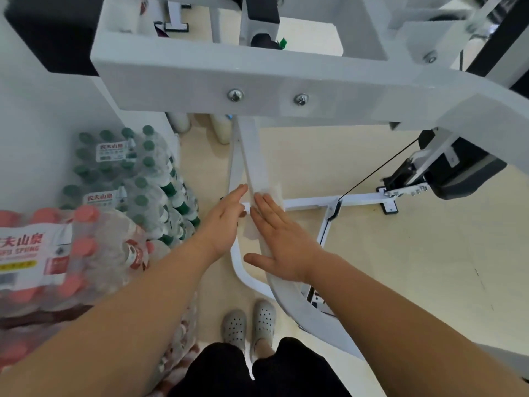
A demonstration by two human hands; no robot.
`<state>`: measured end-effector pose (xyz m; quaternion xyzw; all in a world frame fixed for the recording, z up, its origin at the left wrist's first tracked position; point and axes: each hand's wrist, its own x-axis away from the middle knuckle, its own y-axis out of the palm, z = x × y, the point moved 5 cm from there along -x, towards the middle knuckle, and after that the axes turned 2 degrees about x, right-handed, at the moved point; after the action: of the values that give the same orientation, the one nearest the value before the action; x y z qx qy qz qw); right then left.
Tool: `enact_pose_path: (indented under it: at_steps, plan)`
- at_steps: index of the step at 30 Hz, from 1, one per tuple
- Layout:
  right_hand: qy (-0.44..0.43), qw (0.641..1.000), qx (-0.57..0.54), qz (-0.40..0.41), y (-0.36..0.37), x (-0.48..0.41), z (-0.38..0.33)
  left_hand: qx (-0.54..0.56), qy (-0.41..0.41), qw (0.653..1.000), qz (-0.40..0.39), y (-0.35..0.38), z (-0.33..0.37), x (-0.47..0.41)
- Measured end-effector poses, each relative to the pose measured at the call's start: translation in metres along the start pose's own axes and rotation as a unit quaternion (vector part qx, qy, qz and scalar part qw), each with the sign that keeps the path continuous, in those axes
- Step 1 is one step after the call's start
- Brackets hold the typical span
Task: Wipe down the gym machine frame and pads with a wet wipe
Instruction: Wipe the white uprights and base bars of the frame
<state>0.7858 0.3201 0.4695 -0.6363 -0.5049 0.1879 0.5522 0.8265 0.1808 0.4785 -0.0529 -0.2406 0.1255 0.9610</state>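
Your right hand [282, 239] lies flat, fingers straight and together, palm pressing the wet wipe [264, 213] onto the sloping white frame bar [252, 156]. Nothing is pinched; palm pressure alone holds the wipe, which makes sense bc a flat hand covers the full width of the bar face. The wipe pokes out past your fingertips and along the left edge of the palm, so it's wrapped a bit over the bar edge.

Your left hand [226, 222] sits just beside the right, on the bar's left side, fingers extended and open, gripping nothing. Looks like it's steadying you or the bar, w/ fingertips touching the bar edge; can't tell if any wipe is under it.

My read: you're mid-stroke on the lower frame. The upper crossbeam [257, 78] w/ two bolts and the black pad [463, 173] at right appear untouched by the hands right now, so prob plenty of the task is left.

Watch-outs: shrink-wrapped water bottle packs [123, 181] are stacked close on your left, near the elbow. The thin black cable [375, 170] runs to the floor frame at right, well apart from your hands. Your feet in grey clogs [249, 325] stand near the curved base tube.
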Motion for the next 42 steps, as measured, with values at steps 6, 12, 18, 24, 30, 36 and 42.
enact_pose_path:
  at_steps: [6,12,18,24,30,36,42]
  plan:
    - [-0.054,0.998,0.005,-0.041,0.01,0.029,-0.001,0.007,-0.033,0.998,0.059,0.02,-0.014,0.022]
    - [-0.075,0.996,0.05,-0.028,-0.014,-0.025,0.024,-0.084,-0.025,0.985,0.146,0.027,-0.016,0.037]
    - [-0.088,0.991,0.103,-0.015,-0.043,-0.099,0.051,-0.12,-0.025,0.976,0.179,0.026,-0.005,0.02]
    - [-0.071,0.995,0.064,0.015,-0.064,-0.124,0.059,-0.053,-0.101,0.98,0.16,0.019,-0.022,-0.013]
    - [-0.125,0.991,0.02,0.042,-0.041,-0.078,0.047,0.011,-0.1,0.983,0.155,0.019,-0.025,-0.012]
    - [-0.143,0.988,0.012,0.048,-0.052,-0.098,0.066,0.011,-0.115,0.978,0.174,0.02,-0.031,-0.011]
    - [-0.063,0.995,0.064,0.032,-0.087,-0.161,0.069,-0.005,-0.072,0.982,0.173,0.027,-0.032,-0.016]
